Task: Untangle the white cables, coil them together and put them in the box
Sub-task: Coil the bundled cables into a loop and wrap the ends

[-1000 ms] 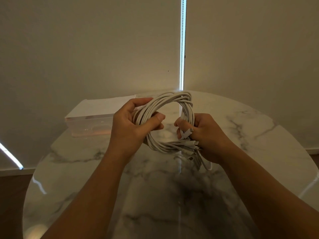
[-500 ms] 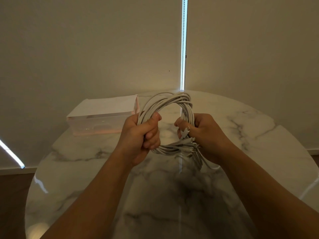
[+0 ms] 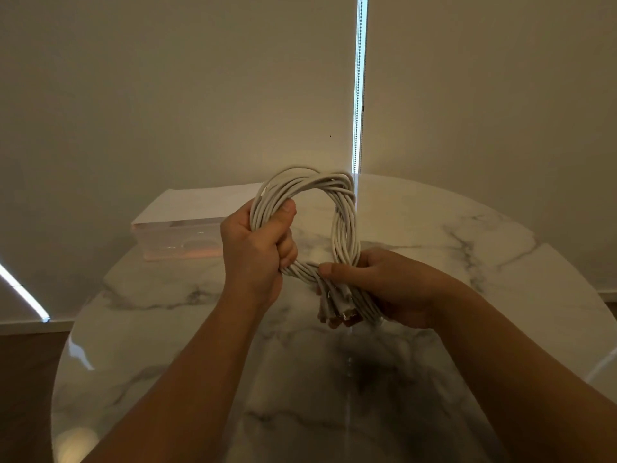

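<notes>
The white cables [image 3: 344, 225] form one upright coil held in the air above the round marble table [image 3: 484, 248]. My left hand [image 3: 257, 248] grips the coil's left side in a fist, thumb on top. My right hand [image 3: 387, 289] holds the coil's bottom right, thumb across the strands, with the bundled cable ends and plugs [image 3: 334, 305] lying over its fingers. The clear plastic box [image 3: 177, 238] with a white lid stands on the table's far left, behind my left hand.
Pale roller blinds hang right behind the table, with a bright slit of light [image 3: 359, 85] between them. The table's rounded edge curves close on the left and right.
The coil has been raised and stood taller and narrower. My left fist slid up its left side, and my right hand dropped under the bottom, cradling the plug ends.
</notes>
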Motion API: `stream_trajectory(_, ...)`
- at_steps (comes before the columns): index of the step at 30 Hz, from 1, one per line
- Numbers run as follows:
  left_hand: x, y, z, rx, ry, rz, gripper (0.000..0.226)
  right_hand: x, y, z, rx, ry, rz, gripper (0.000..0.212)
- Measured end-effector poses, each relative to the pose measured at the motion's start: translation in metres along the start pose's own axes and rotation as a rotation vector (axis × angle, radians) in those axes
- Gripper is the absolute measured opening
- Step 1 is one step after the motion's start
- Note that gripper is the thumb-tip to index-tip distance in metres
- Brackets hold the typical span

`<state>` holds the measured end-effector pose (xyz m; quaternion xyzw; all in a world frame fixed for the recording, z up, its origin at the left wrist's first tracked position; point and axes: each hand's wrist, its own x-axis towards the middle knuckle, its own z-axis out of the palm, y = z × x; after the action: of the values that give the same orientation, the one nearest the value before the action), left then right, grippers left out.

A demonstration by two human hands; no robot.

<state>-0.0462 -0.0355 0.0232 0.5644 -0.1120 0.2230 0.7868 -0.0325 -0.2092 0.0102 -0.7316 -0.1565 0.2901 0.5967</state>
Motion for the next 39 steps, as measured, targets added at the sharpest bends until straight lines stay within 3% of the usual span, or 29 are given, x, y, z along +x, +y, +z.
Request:
stream_trajectory(4,0.001,0.001,0.001,-0.052,0.081,-0.044,0.017,-0.004,-0.005,0.004,-0.084,0.013,-0.025,0.050)
stream_trajectory(7,0.004,0.002,0.000,-0.216,0.108,-0.181,0.026,-0.005,-0.006,0.002,-0.079,0.063,-0.073,0.040)
stream_trajectory(10,0.006,0.003,-0.006,-0.468,0.042,-0.396,0.023,-0.006,-0.007,0.003,-0.086,0.094,-0.121,0.028)
stream_trajectory(12,0.005,0.001,-0.010,-0.507,-0.032,-0.437,0.016,-0.007,-0.007,0.003,-0.105,0.105,-0.158,0.017)
stream_trajectory(15,0.002,-0.002,-0.011,-0.441,-0.102,-0.402,0.021,-0.008,-0.007,0.001,-0.125,0.103,-0.183,0.017)
stream_trajectory(19,0.002,0.002,-0.009,-0.557,-0.126,-0.378,0.033,-0.009,-0.008,0.004,-0.122,0.097,-0.202,0.018)
stream_trajectory(26,0.006,0.017,0.000,-0.584,0.103,-0.215,0.023,0.000,-0.005,0.014,-0.089,0.249,-0.456,0.057)
stream_trajectory(32,0.006,0.026,0.012,-0.508,0.129,-0.073,0.028,0.005,0.003,0.021,-0.145,0.630,-0.745,0.045)
stream_trajectory(36,0.007,0.026,0.018,-0.466,0.083,0.001,0.034,0.009,0.012,0.026,-0.110,0.669,-0.803,0.055)
stream_trajectory(39,0.008,0.026,0.020,-0.447,0.051,0.039,0.031,0.012,0.016,0.026,-0.094,0.676,-0.845,0.050)
